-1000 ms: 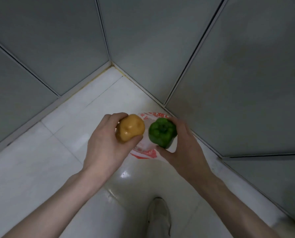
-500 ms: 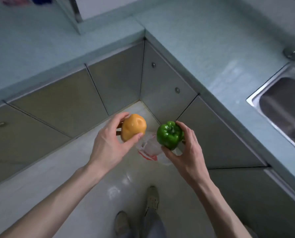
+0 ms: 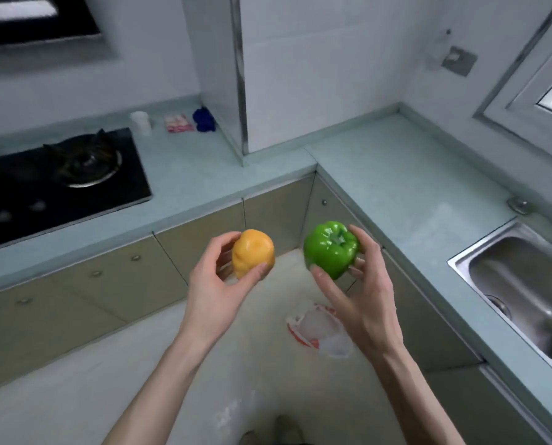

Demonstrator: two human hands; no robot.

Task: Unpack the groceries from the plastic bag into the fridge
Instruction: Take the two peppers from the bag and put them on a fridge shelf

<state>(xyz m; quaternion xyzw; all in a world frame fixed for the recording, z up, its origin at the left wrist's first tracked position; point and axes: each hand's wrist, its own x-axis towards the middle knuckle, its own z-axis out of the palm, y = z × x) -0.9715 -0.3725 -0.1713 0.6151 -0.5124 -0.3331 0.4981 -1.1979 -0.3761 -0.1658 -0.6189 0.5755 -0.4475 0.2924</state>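
Left hand point(image 3: 217, 293): fingers and thumb curled round the yellow pepper point(image 3: 253, 253), thumb tip pressed on its lower right side.
Right hand point(image 3: 361, 297): fingers and thumb curled round the green pepper point(image 3: 331, 248), thumb under its lower edge, fingers behind it.
Yellow pepper: smooth, matte, lumpy and rounded, held up in front of the corner cabinets point(image 3: 204, 248).
Green pepper: glossy, lobed, its stem end turned toward the camera; beside the yellow one, the two not touching.
Plastic bag point(image 3: 316, 327): thin, translucent white with red print, crumpled on the pale tiled floor point(image 3: 107, 364), below the right hand and well apart from both peppers.
Desk point(image 3: 396, 184): L-shaped, pale blue-green speckled top with a raised back lip.
Sink point(image 3: 525, 284): brushed steel basin sunk into the desk at the right.
Stove point(image 3: 59, 181): black glass hob with a round metal burner, set in the desk at the left.
Back of desk: a white cup point(image 3: 141, 122), a pink-and-white packet point(image 3: 179, 123) and a blue item point(image 3: 203, 118), all blurred.
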